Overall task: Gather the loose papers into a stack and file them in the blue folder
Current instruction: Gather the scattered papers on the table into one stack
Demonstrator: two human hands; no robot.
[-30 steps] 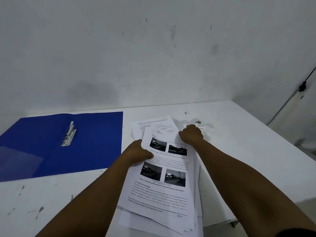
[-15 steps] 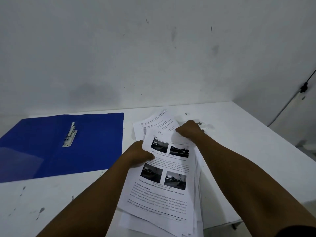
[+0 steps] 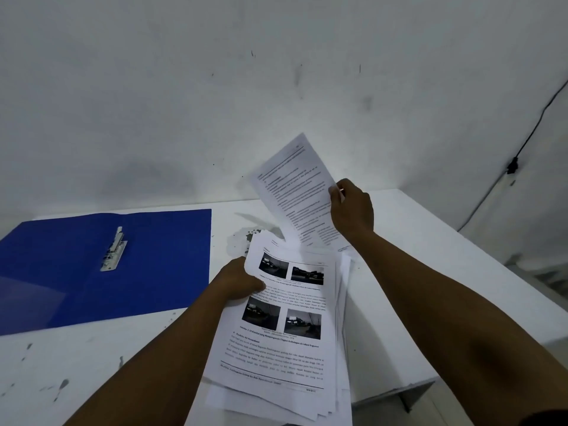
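Note:
A rough stack of printed papers [image 3: 285,327] sits in front of me over the table's front edge, its top page showing four dark photos. My left hand [image 3: 238,281] grips the stack's left edge, thumb on the top page. My right hand [image 3: 352,209] pinches the right edge of a single text sheet [image 3: 295,192], lifted and tilted above the stack's far end. The blue folder [image 3: 92,269] lies open and flat on the left, its metal clip [image 3: 114,253] in the middle.
The white table [image 3: 399,272] has chipped paint spots behind the stack and along the left front. Its right edge drops off near my right forearm. A stained white wall stands close behind, and a black cable [image 3: 522,149] runs down it at right.
My right hand has picked the text sheet off the table behind the stack and raised it up and to the right. My left hand keeps its hold on the stack.

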